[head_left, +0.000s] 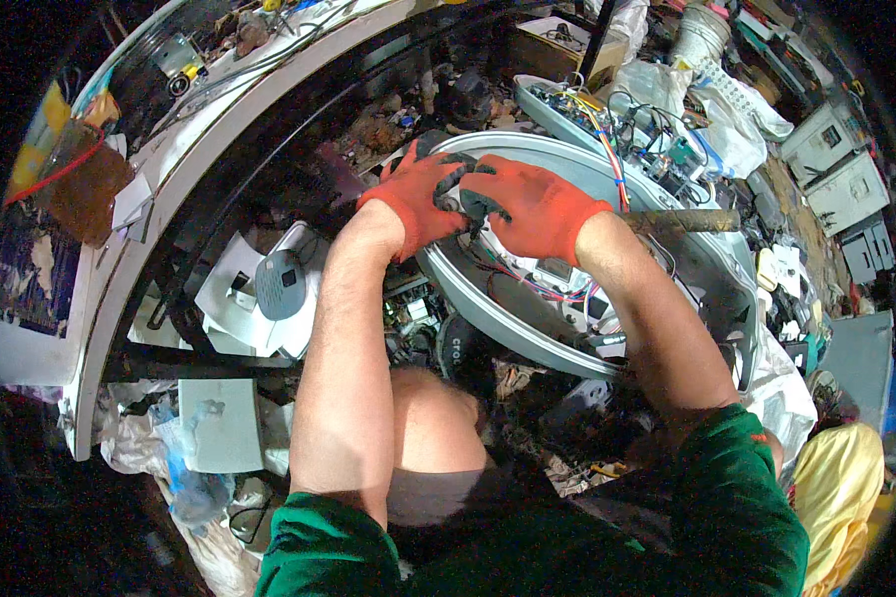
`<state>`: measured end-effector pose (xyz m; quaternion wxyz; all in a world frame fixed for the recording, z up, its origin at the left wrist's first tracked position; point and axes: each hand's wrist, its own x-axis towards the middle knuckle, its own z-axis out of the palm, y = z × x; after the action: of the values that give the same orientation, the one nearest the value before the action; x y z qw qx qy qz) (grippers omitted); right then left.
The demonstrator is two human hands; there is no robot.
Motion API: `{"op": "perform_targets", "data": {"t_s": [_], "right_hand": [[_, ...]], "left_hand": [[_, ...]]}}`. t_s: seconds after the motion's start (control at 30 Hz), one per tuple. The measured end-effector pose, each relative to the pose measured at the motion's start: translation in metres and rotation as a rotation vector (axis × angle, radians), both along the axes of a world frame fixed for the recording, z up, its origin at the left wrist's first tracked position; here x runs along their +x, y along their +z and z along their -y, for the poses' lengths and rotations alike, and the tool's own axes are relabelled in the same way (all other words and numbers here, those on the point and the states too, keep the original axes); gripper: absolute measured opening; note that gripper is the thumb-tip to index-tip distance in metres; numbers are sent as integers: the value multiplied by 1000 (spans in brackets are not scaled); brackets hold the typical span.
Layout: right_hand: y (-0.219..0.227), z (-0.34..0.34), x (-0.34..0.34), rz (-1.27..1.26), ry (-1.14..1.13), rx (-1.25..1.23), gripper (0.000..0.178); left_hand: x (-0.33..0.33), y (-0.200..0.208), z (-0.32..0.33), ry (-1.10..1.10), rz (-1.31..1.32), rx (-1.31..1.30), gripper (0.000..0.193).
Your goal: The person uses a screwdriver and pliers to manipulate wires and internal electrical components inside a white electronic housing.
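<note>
Green sleeves (528, 547) fill the lower edge of the head view, pushed up so both bare forearms rise from them toward the middle of the picture. Between the forearms a bare knee (430, 423) shows. Each of the hands wears an orange glove with dark fingertips. The left hand (418, 194) and the right hand (528, 204) meet, touching, at the upper rim of a large grey oval housing (528, 333), which lies tilted in front of the person. Both hands curl their fingers tightly around a small dark part at that rim; what the part is cannot be told. Inside the open housing lie coloured wires (528, 279) and pale blocks. Just behind it sits a long grey tray (553, 114) crowded with circuit parts and more wires in red, blue and yellow. To the left, a white casing with a round grey disc (281, 284) lies on the littered floor. A pale curved panel (169, 189) sweeps along the left side. Grey metal boxes (836, 164) stand at the far right.
</note>
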<state>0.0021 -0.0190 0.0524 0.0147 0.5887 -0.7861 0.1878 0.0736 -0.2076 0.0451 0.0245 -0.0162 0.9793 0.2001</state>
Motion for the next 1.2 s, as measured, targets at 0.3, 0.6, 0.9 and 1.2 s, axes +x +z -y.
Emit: {"op": "perform_targets", "data": {"t_s": [0.3,0.6,0.9,1.2], "right_hand": [[27,5,8,150,-281,304,51],[-2,-7,-7,276,-12,-64,56],[-12,-5,-17,388,-16,-134,47],[-26,-5,-27,479,-59,-311,41]], "left_hand": [[-7,11,-13,54,96,-110,75],[-4,16,-18,-86,-77,129,87],[-20,4,-10,-6,-76,189,90],[-14,-1,-14,-65,-246,266,89]]}}
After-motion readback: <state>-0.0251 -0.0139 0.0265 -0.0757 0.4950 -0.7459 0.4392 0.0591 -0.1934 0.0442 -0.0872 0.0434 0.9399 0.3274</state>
